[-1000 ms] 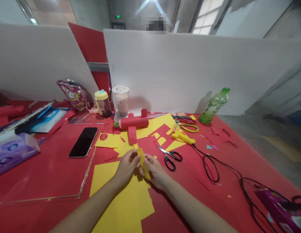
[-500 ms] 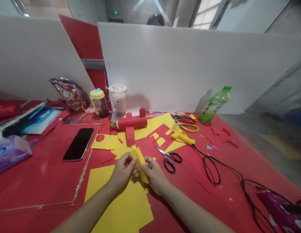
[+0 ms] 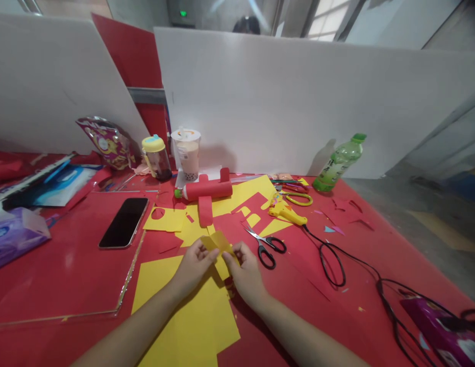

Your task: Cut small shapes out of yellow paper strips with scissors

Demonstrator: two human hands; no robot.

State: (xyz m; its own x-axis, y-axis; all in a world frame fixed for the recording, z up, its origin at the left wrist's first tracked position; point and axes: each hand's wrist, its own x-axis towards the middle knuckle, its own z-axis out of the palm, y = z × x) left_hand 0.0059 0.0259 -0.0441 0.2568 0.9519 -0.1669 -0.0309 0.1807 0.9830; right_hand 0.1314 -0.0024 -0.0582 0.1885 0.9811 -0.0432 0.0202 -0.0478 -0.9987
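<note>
The small folded yellow paper piece point(image 3: 218, 242) between the left hand point(image 3: 195, 265) and right hand point(image 3: 245, 270) looks matt and smooth. Right of the right hand, the open scissors with black loop handles point(image 3: 265, 245) have shiny metal blades. Left of the left hand, the flat black rectangular phone point(image 3: 123, 223) has a glossy screen.

At the centre, the folded paper point(image 3: 218, 242) hides some fingers of the left hand point(image 3: 195, 262) and the right hand point(image 3: 247, 272). Toward six o'clock, the bottom edge cuts off both forearms and the big yellow sheet point(image 3: 187, 316). The left edge crops the purple pack point(image 3: 21, 237) at nine o'clock; the purple box point(image 3: 432, 326) at four runs out of view. At twelve, the white board point(image 3: 260, 107) hides all but the top of a person's head point(image 3: 247, 25). Lettering on the green bottle point(image 3: 339, 163) at two is too blurred to read.
</note>
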